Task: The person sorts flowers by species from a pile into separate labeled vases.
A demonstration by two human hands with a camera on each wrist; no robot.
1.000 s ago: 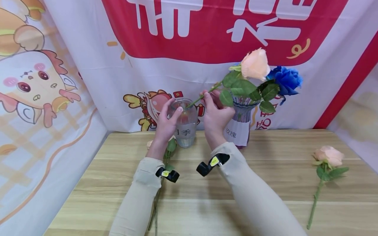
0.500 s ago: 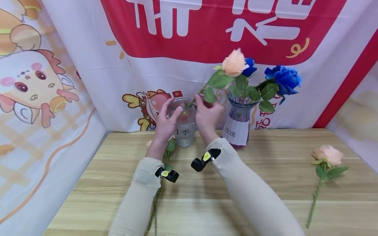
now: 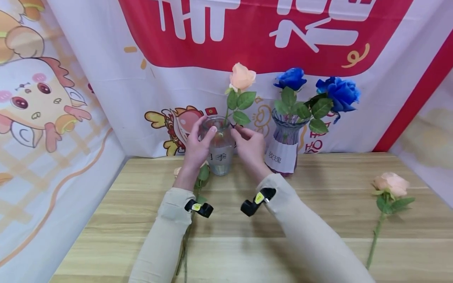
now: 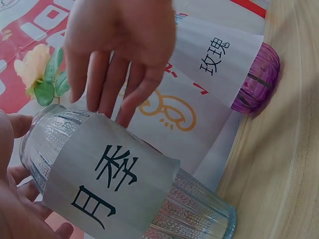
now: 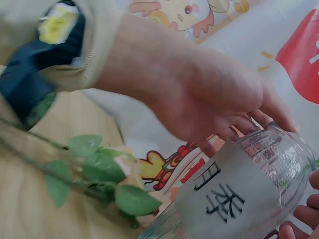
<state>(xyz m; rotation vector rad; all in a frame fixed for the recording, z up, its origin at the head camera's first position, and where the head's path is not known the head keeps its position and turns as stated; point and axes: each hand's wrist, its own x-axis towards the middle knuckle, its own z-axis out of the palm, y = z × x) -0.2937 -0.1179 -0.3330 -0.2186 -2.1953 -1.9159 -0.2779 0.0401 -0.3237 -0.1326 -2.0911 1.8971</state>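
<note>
A peach rose [image 3: 242, 76] stands in a clear glass vase [image 3: 221, 145], its bloom and leaves above the rim. The vase wears a white paper label [image 4: 112, 174] with black characters. My left hand [image 3: 198, 143] holds the vase from its left side, thumb and fingers around the neck. My right hand [image 3: 251, 147] is at the vase's right side, just below the rim, off the rose stem. In the left wrist view its fingers [image 4: 107, 82] hang loosely beside the glass and hold nothing. At the right edge of the right wrist view show its fingertips [image 5: 306, 211].
A purple-tinted glass vase [image 3: 281, 157] with a label and blue roses [image 3: 291, 78] stands to the right. One peach rose [image 3: 391, 184] lies at the table's right. More cut flowers [image 5: 102, 172] lie under my left forearm. A printed cloth [image 3: 170, 90] hangs behind the table.
The peach rose has swung left from a slant to nearly upright in the clear vase. My right hand has moved left to the vase and let go of the stem. My left hand stays put.
</note>
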